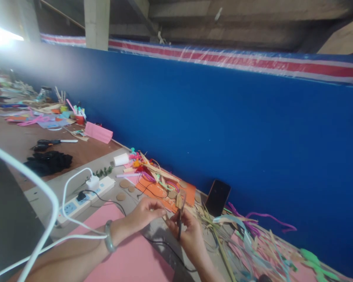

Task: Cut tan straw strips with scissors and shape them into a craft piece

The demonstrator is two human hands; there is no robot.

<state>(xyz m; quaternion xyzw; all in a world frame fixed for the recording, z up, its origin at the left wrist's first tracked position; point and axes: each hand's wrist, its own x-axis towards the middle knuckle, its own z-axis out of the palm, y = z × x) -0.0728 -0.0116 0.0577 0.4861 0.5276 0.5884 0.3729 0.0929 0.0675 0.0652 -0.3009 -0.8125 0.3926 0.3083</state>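
Clasped by the right hand (190, 232) are dark-handled metal scissors (180, 224), a thin, indistinct piece (166, 217) pinched by the left hand (145, 214) — cutting seemingly unfinished, the remainder unclear.

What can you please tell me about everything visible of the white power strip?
The power strip is a long white bar, apparently plastic, with blue socket panels. It lies at a slant on the grey tabletop, left of the pink sheet. A white adapter is plugged in toward its far end, and a black plug nearer the middle. A white cable crosses its near end; whether they touch is unclear.
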